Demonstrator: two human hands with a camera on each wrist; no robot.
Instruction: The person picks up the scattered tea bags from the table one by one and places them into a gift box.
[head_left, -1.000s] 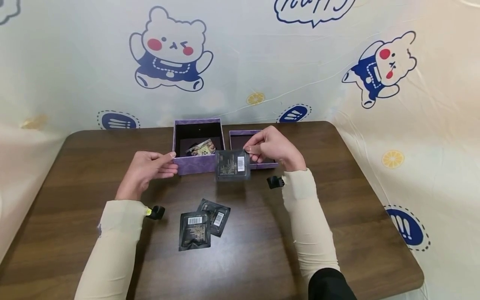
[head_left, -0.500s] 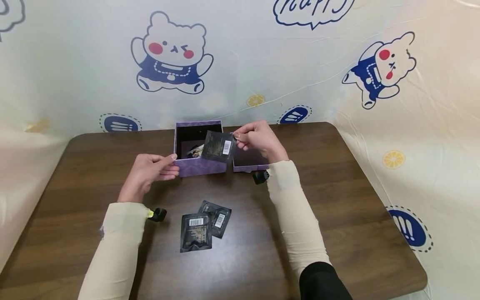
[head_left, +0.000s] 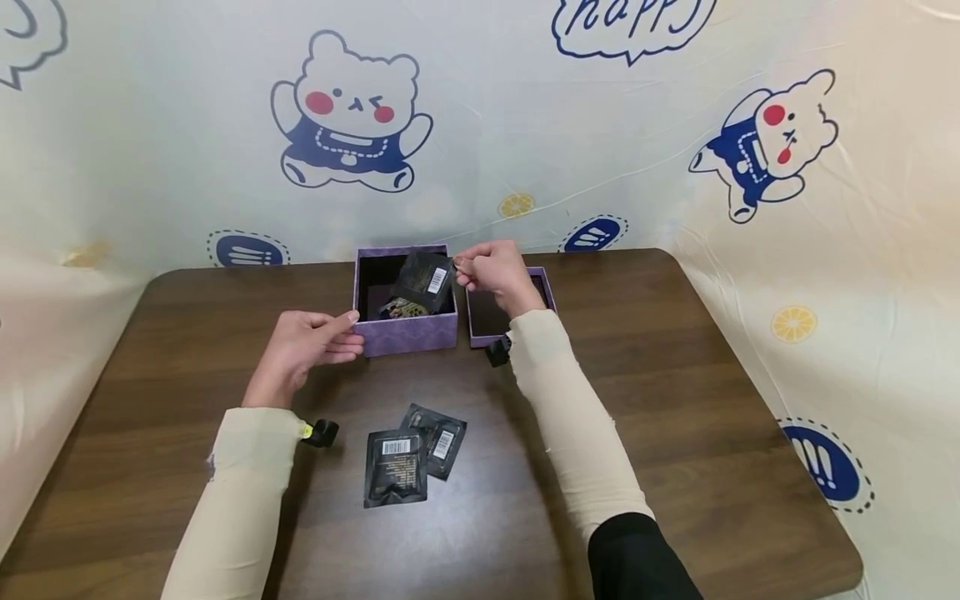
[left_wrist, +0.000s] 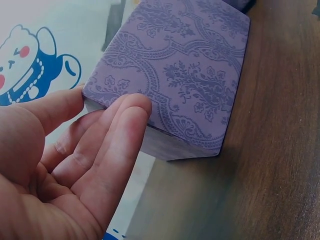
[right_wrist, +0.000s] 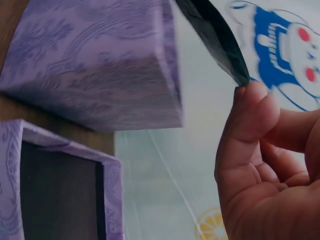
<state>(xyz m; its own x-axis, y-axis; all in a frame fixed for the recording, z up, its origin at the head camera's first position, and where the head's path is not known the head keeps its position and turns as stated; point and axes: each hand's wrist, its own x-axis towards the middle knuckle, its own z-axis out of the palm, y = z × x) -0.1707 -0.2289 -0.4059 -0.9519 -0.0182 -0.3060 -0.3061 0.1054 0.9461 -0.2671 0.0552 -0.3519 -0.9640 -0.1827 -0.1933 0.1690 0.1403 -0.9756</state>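
In the head view, my right hand pinches a flat black packet by its edge, with thumb and fingertip. The packet hangs tilted over the opening of a purple patterned box, its barcode label facing up. My left hand holds that box at its front left corner, thumb at the rim and fingers along the outer side. Inside the box lies a colourful small packet, partly covered by the black one. In the right wrist view, the pinched packet shows edge-on above the box side.
The shallow purple lid lies open side up, right of the box. Nearer on the brown table, a black packet overlaps another black packet. A printed cloth hangs close behind the table's back edge.
My right hand has carried the black packet left and back, from in front of the lid to over the box. My left hand has stayed at the box corner.
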